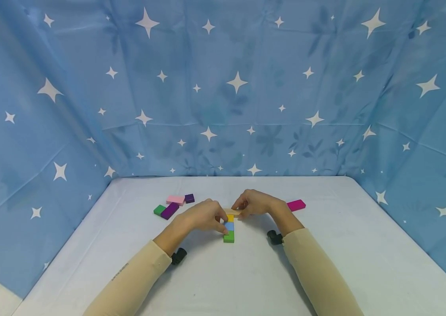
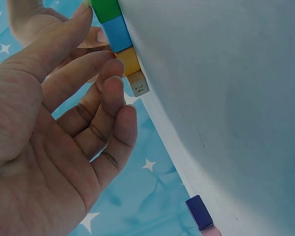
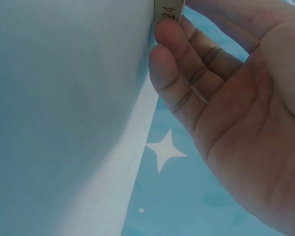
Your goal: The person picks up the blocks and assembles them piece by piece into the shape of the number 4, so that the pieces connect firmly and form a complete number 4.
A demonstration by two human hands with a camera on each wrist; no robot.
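Observation:
A green block (image 1: 228, 238), a blue block (image 1: 229, 226) and a yellow block (image 1: 230, 217) form a straight row, with a light wooden plank (image 1: 230, 212) crosswise at its far end. My left hand (image 1: 205, 215) rests along the row's left side. Its thumb touches the green block and its index finger the yellow one, with the other fingers loosely bent. My right hand (image 1: 256, 202) pinches the plank's right part between thumb and fingers. The plank's end (image 2: 139, 84) bears the number 24; in the right wrist view that plank end (image 3: 168, 11) shows above the fingertips.
At the left lie a pink block (image 1: 175, 200), a dark purple block (image 1: 189, 198), a purple block (image 1: 170, 210) and a green block (image 1: 159, 210). A magenta block (image 1: 296, 205) lies beyond the right forearm. A starry blue curtain (image 1: 223, 101) surrounds the white table (image 1: 223, 281).

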